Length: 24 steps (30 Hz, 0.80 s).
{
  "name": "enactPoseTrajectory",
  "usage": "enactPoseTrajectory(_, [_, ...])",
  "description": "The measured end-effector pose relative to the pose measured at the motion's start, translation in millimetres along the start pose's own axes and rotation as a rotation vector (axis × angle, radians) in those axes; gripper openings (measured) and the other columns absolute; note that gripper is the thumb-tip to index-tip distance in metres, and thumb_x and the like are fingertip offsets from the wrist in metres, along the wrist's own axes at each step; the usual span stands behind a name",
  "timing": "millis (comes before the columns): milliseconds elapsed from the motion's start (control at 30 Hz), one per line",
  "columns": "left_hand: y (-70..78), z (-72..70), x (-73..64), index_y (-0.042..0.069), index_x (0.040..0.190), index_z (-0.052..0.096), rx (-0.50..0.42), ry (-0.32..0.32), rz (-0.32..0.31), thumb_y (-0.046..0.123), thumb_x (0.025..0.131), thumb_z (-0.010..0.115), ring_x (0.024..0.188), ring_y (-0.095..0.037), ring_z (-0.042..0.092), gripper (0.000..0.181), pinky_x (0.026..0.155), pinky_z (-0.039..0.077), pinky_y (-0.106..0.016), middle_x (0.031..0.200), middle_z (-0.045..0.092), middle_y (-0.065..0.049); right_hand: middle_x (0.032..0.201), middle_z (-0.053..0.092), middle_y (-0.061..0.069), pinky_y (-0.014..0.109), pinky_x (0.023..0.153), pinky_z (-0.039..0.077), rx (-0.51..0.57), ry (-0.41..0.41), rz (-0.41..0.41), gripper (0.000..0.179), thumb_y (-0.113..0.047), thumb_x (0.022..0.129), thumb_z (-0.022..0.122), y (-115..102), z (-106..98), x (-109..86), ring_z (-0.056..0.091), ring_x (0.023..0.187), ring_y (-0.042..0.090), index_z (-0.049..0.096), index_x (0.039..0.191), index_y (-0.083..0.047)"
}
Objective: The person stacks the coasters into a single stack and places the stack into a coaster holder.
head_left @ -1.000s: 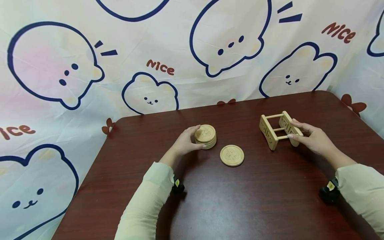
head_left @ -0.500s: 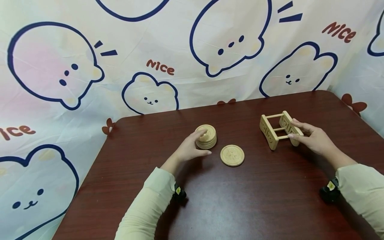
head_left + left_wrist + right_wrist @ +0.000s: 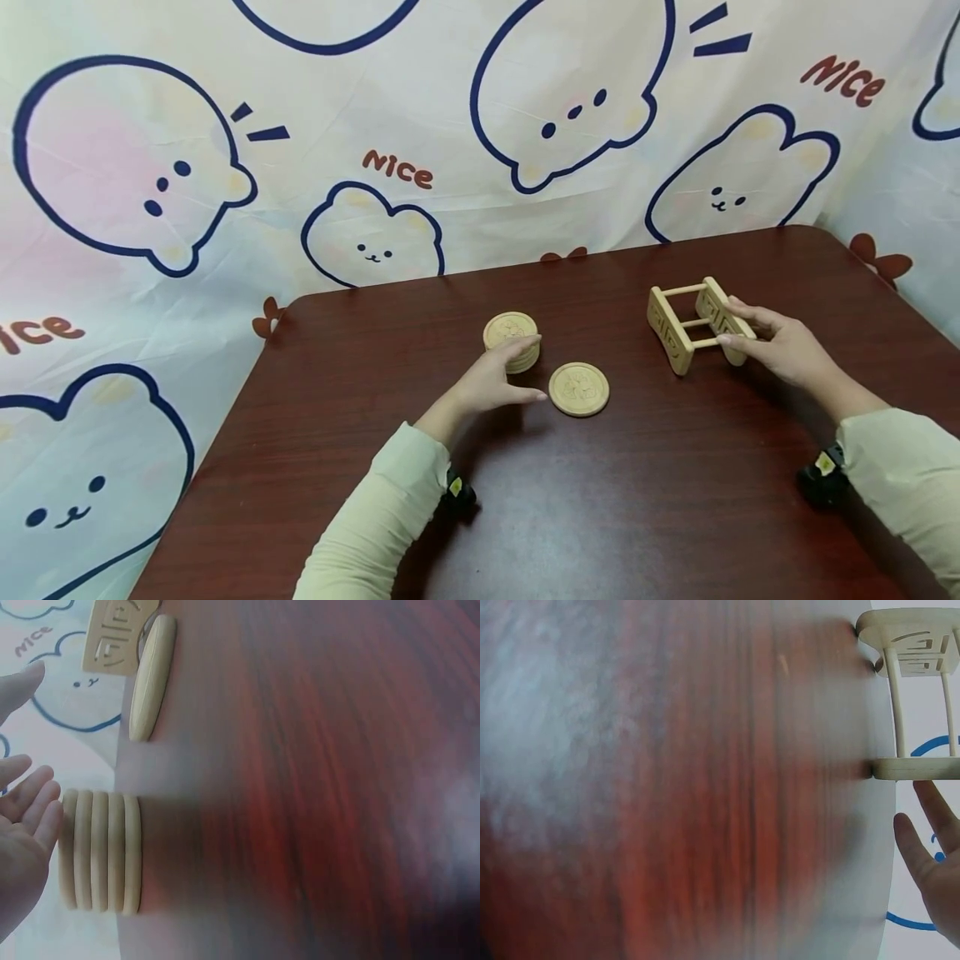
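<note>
A stack of round wooden coasters (image 3: 510, 327) stands left of the table's middle; the left wrist view shows several discs in the stack (image 3: 100, 851). One more coaster (image 3: 579, 389), carved on top, lies flat to its right. Between them reaches my left hand (image 3: 487, 385), thumb and fingers spread and holding nothing. Its fingers overlap the stack in the head view, and the thumb tip comes close to the single coaster's left edge. My right hand (image 3: 783, 346) grips the right side panel of a small wooden coaster rack (image 3: 669, 332), which has carved end panels joined by rods.
The dark red-brown wooden table (image 3: 600, 508) ends at a back edge against a white cloth (image 3: 465, 100) printed with cartoon bears. A small black device (image 3: 822, 477) sits at the right wrist, another (image 3: 459, 497) at the left.
My left hand has drawn away from the stack's left side and moved right and slightly nearer, toward the single coaster. The right hand and the rack have stayed in place.
</note>
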<state>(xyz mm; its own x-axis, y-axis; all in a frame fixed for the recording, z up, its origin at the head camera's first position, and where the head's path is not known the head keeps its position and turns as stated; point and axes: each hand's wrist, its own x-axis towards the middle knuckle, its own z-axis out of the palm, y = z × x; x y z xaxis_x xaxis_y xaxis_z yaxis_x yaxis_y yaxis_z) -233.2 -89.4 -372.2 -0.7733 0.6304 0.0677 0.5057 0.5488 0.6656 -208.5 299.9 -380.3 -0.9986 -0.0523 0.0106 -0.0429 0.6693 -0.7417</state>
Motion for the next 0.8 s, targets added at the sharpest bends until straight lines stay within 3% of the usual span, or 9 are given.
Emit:
enactPoseTrajectory(133, [4.4,6.0,4.3,0.013,0.134,0.032,-0.037,-0.031,0.025,0.027,0.069,0.072,0.123,-0.017,0.025,0.078,0.098,0.023,-0.034,0.133,0.034,-0.004,0.139,0.019,0.011,0.043,0.088,0.034,0.015,-0.003,0.000,0.070,-0.043,0.079,0.056,0.0,0.4,1.6,0.028,0.118,0.037,0.031,0.134,-0.008])
enactPoseTrajectory(167, [5.5,7.6,5.7,0.012,0.134,0.032,-0.035,-0.039,0.038,0.027,0.069,0.072,0.122,-0.017,0.028,0.078,0.097,0.025,-0.034,0.133,0.034,-0.004,0.139,0.019,0.010,0.050,0.087,0.030,0.020,-0.005,0.000,0.070,-0.043,0.079,0.056,-0.2,0.5,2.1,0.028,0.119,0.037,0.031,0.134,-0.008])
enactPoseTrajectory(433, [14.0,18.6,17.8,0.003,0.131,0.035,-0.001,-0.096,0.095,0.024,0.069,0.073,0.118,-0.013,0.033,0.076,0.095,0.027,-0.027,0.130,0.037,-0.006,0.139,0.019,0.010,0.050,0.088,0.029,0.049,0.001,-0.004,0.068,-0.041,0.079,0.058,-0.6,2.3,3.3,0.028,0.119,0.036,0.033,0.133,-0.009])
enactPoseTrajectory(800, [14.4,31.4,29.5,0.006,0.133,0.033,0.091,-0.175,0.054,0.031,0.069,0.072,0.120,-0.014,0.031,0.078,0.096,0.026,-0.026,0.132,0.035,-0.006,0.140,0.017,0.010,0.051,0.089,0.029,0.072,0.000,0.017,0.071,-0.043,0.078,0.059,-0.2,-0.1,1.0,0.026,0.119,0.037,0.032,0.134,-0.009])
